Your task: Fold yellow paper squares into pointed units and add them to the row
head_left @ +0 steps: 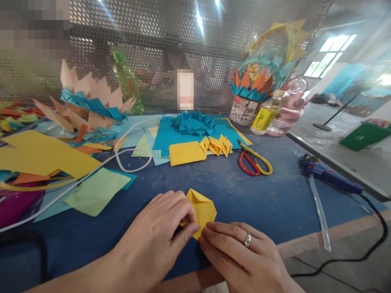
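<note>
Left hand (165,221) pinches folded yellow paper piece (205,209), front-middle of dark-blue flat surface (171,181); right hand (240,250) presses its lower edge, can't tell if gripping. Probably braced to keep creases flat. Red-and-yellow-handled scissors (254,162) beyond, likely within reach. Grey perforated metal screen (152,24) behind, bright window (331,55) right.

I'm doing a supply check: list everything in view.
folded paper: one, yellow, front
paper stack: one, yellow, centre
paper ring: one, blue, centre
pleated pieces: several, yellow, centre
pointed papercraft: several, multicoloured, rear
sheets: many, mixed, left
bottles: three, green, yellow, pink, rear
tub: one, patterned, rear
scissors: one, red and yellow, right
glue gun: one, blue, right
cable: one, white, left
bin: one, green, right
mesh: one, grey, rear
table: one, blue, beneath
left hand: one, bare, front
right hand: one, ringed, front
</note>
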A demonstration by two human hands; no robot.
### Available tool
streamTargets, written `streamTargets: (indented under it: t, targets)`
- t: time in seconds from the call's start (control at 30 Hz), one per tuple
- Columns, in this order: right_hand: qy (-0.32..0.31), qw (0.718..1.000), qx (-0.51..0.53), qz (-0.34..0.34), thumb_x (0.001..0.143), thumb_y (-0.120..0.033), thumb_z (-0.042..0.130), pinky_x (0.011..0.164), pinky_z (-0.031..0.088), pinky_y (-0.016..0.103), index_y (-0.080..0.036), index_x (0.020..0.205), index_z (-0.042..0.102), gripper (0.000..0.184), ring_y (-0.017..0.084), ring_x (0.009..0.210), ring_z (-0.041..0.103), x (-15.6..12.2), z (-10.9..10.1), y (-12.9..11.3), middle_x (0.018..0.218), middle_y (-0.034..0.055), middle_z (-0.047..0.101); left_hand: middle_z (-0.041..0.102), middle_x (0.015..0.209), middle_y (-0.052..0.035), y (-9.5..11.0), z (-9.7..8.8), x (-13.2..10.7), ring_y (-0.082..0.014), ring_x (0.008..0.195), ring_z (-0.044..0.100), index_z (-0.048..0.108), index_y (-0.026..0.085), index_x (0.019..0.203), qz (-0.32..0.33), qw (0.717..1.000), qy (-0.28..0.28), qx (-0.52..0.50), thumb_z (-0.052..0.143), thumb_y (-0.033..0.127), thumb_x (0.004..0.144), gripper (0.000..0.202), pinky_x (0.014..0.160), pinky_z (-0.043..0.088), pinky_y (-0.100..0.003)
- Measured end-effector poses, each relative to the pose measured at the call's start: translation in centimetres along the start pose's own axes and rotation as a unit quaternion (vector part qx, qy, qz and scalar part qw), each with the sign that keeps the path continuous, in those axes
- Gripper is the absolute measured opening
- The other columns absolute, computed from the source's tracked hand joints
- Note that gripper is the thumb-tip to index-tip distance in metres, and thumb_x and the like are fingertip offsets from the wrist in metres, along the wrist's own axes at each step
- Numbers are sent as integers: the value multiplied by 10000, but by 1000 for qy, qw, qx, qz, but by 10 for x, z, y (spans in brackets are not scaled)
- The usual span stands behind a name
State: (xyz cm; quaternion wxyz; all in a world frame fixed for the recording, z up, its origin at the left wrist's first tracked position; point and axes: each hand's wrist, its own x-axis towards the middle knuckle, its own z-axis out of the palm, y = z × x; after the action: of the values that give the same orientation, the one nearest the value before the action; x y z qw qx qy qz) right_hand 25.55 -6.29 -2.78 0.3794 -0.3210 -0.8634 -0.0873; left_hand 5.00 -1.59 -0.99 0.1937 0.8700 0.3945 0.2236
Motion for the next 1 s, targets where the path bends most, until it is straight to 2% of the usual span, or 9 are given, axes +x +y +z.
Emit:
streamTargets:
  t: [0.1,0.17,0.27,0.4,0.5,0.6,0.67,0.87,1.0]
  targets:
    - [-2,1000,0,3,986,-90,497,803,583,220,-140,986,750,258,134,959,733,0,0,0,971,1,791,529,887,1,1,0,-2,-204,815,518,494,219,906,9,999,34,23,517,131,931,94,726,395,-348]
    - [-4,1000,-1,5,983,-96,507,787,587,227,-142,980,751,248,134,956,733,-1,0,0,974,-1,791,553,907,-16,3,0,-3,-224,835,535,515,217,908,57,994,47,78,493,112,920,108,731,422,-369]
    - [-4,1000,-4,6,993,-103,498,765,585,228,-150,972,752,259,130,942,735,-1,0,0,969,-8,792,607,871,-37,8,-3,-6,-242,783,558,573,205,842,138,973,38,182,497,134,902,120,698,451,-391]
    - [9,1000,-4,8,991,-100,515,787,579,230,-153,941,753,249,130,927,735,0,0,-2,954,-10,792,692,844,-48,12,-5,-9,-203,719,617,659,155,880,219,947,96,215,362,185,1010,326,674,494,-351]
    - [6,1000,-1,14,995,-95,512,781,572,228,-139,972,752,245,127,931,730,0,0,-2,942,-5,791,740,853,-15,10,0,-16,-172,755,665,677,161,908,229,933,153,234,284,135,1045,416,748,504,-324]
    - [2,1000,-9,10,998,-99,507,752,562,229,-137,965,748,246,128,930,722,0,2,-2,915,-1,787,763,938,0,4,10,-30,-163,886,695,693,167,922,246,910,220,253,436,77,973,277,908,489,-304]
    - [4,1000,-27,0,987,-103,520,719,556,242,-134,926,744,234,140,915,716,0,4,-2,888,6,780,761,998,-21,1,16,-38,-174,967,690,707,154,949,253,901,232,266,440,71,945,280,995,472,-310]
    - [14,999,-40,13,964,-94,511,673,527,263,-183,755,695,293,146,866,690,0,12,-6,824,-5,748,703,1181,-92,-3,25,-53,-258,1214,596,713,113,1091,257,884,185,343,453,138,889,331,1139,406,-370]
    - [24,999,-27,38,945,-87,521,720,530,256,-209,679,635,314,135,876,685,-4,16,-9,769,-18,713,694,1193,-123,0,19,-52,-325,1300,523,723,93,1088,306,845,156,410,511,203,832,350,1206,325,-425]
